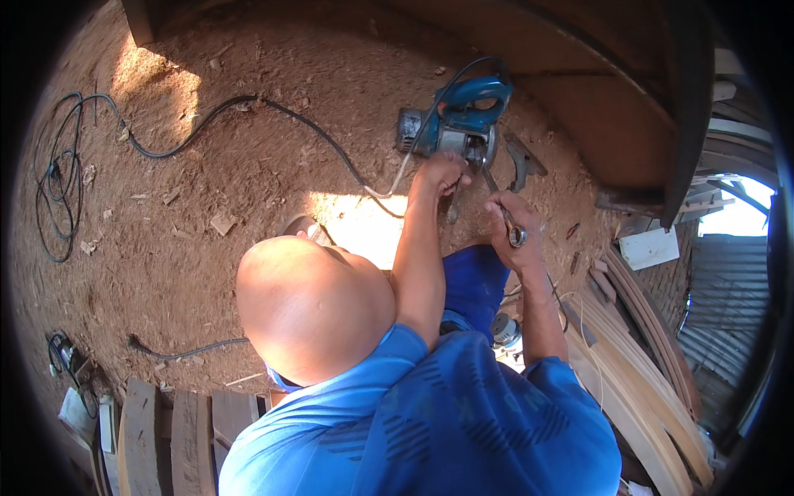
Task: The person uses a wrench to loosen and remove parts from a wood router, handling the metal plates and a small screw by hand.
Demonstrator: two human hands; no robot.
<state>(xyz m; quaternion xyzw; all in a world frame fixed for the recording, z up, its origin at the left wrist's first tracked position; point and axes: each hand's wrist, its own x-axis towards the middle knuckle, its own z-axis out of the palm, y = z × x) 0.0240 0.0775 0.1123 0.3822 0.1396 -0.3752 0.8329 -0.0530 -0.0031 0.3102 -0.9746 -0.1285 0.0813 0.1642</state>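
Your power tool (475,117) lies on its side on the dirt ground (248,182), toward 1 o'clock, its blue handle uppermost and its silver end toward 11. Your left hand (444,172) is against the tool's lower metal part, fingers curled; a short metal piece (452,212) shows just below them, but I cannot tell whether you're gripping that or the tool. Your right hand (529,225), near 3 o'clock, is closed around a spanner (517,236), ring end showing, its shaft running up toward the tool.

Expect the tool to be heavy, hard and inclined to roll on loose dirt; the blue loop handle looks the best hold for lifting. The spanner should feel stiff and fairly light, perhaps slippery if oily; hold it well along the shaft. A grey bracket (521,164) lies beside the tool, toward 2.
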